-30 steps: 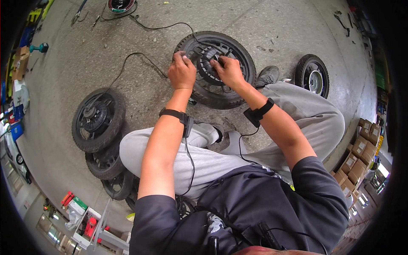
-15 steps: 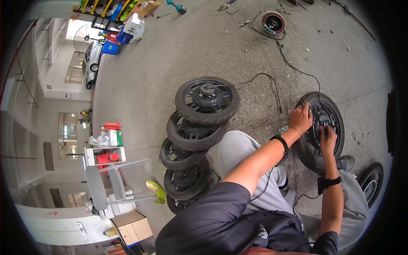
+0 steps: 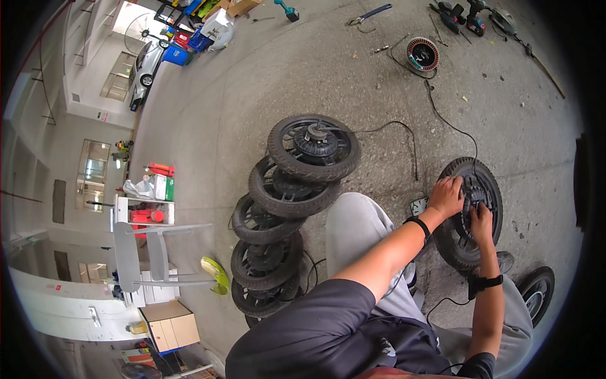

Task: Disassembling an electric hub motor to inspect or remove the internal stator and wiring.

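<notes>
A black spoked wheel (image 3: 466, 243) with a treaded tyre and a round hub lies in front of me to the right. My left hand (image 3: 448, 197) is over the left side of its hub, fingers curled down onto it. Close beside it, my right hand (image 3: 481, 222) has its fingers bent together at the hub's lower right. Whatever the fingertips grip is too small or hidden to make out. From the wheel's top edge a thin black cable (image 3: 456, 130) runs to a copper-wound motor stator (image 3: 422, 55) farther off.
Left of my knee leans a stack of several similar wheels (image 3: 314, 146). Another wheel (image 3: 536, 295) lies at lower right. Power drills (image 3: 475, 22), a wrench (image 3: 374, 12) and a long rod (image 3: 546, 72) are on the far floor. A grey chair (image 3: 129, 256) stands at left.
The whole view has shifted, bringing more of the far-floor tools into sight. My left hand has come slightly closer to the hub; my right hand stays at its lower right.
</notes>
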Motion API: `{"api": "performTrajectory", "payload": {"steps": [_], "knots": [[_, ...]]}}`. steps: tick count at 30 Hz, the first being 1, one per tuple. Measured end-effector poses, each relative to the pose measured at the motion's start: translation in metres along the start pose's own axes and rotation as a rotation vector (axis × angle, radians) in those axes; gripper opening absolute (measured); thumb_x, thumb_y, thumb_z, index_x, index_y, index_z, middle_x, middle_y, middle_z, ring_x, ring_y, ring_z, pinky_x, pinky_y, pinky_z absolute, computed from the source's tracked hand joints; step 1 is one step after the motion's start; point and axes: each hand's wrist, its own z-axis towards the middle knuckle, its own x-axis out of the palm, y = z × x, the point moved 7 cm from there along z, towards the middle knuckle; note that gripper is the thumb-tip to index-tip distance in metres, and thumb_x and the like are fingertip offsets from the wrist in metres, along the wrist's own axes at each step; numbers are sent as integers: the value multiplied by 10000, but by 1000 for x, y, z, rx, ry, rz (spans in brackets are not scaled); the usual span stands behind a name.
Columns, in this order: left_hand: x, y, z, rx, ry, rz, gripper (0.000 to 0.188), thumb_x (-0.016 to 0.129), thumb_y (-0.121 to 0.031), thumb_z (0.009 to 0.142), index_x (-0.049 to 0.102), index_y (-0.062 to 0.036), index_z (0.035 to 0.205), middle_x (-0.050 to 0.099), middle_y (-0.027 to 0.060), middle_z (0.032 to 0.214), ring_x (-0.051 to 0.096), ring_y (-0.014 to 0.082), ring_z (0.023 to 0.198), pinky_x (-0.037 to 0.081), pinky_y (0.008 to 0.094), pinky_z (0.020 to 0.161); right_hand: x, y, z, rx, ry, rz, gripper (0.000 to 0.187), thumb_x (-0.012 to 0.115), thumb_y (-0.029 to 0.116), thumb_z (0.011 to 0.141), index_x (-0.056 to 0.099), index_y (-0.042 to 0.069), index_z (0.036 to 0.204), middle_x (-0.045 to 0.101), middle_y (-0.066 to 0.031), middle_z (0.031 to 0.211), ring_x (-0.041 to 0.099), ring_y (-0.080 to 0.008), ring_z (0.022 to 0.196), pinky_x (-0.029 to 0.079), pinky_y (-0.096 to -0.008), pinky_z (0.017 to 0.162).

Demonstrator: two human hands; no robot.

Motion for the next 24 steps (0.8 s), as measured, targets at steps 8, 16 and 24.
{"api": "performTrajectory", "payload": {"steps": [8,16,24], "knots": [[2,-12,-4,205,155,32,177,684,-208,699,637,-71,801,636,136,848,623,345,891,490,453,782,-21,37,-17,-475,222,-278,181,571,11,815,641,-30,977,638,-228,927,613,-446,877,497,-469,759],[38,-24,-23,382,624,153,152,667,-259,755,719,-117,762,692,132,747,692,357,766,540,475,722,-9,38,-34,-534,276,-296,286,558,163,960,620,-50,1140,663,-242,958,657,-397,877,525,-436,767],[41,-24,-25,367,649,181,126,634,-197,767,744,-135,764,715,145,790,709,351,790,554,474,718,-11,-19,-26,413,422,199,184,572,141,962,662,-18,985,678,-136,775,696,-256,702,551,-403,668]]}}
